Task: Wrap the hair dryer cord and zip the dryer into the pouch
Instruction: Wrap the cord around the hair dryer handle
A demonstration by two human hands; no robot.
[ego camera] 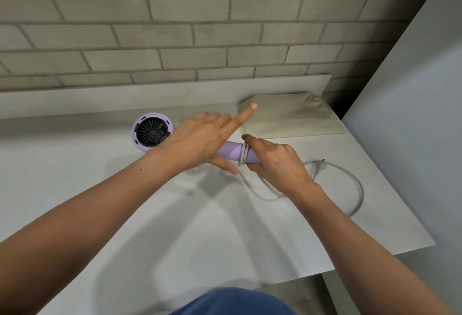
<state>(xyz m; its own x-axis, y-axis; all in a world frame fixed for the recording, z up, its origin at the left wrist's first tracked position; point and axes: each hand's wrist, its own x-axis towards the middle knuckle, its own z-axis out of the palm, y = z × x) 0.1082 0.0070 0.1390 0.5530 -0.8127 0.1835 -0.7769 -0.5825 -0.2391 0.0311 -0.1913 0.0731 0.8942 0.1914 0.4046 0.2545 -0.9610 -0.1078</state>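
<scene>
1. Clamped round the handle end of the hair dryer (153, 131), the right grip (277, 164) lays its forefinger along two turns of cord (351, 182) wound there.
2. The left grip (200, 139), blurred, lies over the dryer's middle with forefinger and thumb straight and spread; whether it holds anything cannot be told.
3. The lilac dryer lies on its side on the pale bench (225, 234), rear grille facing up and left.
4. The loose cord loops over the bench to the right, ending in a plug (321, 163).
5. A cream pouch (290, 117) lies flat at the back right, against the upstand below a brick wall (175, 27).
</scene>
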